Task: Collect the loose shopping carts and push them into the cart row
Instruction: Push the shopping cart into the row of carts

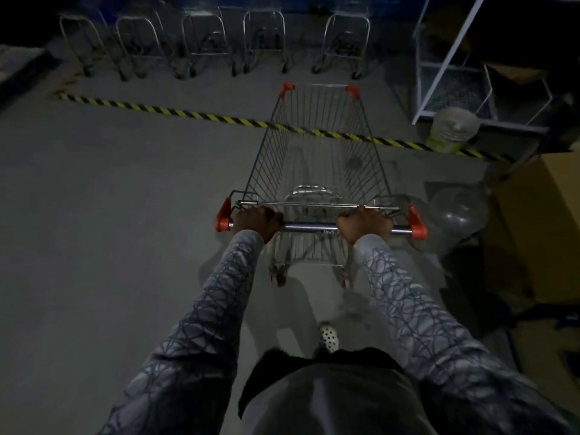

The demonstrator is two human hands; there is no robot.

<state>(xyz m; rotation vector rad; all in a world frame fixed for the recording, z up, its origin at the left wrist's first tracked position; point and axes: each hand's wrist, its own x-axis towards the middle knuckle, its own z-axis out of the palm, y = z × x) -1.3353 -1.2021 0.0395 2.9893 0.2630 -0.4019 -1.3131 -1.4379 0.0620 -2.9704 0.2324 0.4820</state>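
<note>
A wire shopping cart (317,152) with orange corner caps stands right in front of me, its nose over the yellow-black floor stripe (175,112). My left hand (255,221) is closed around the left part of the handle bar (309,228). My right hand (365,224) grips the right part of the same bar. The basket looks empty. Beyond the stripe, several carts (207,42) stand side by side along the blue back wall, facing me with their frames and wheels showing.
A white wire rack (452,73) stands at the right rear with a pale bucket (453,128) at its foot. A clear water jug (459,211) and a cardboard box (539,221) sit close to the cart's right side. Grey concrete floor spreads to the left.
</note>
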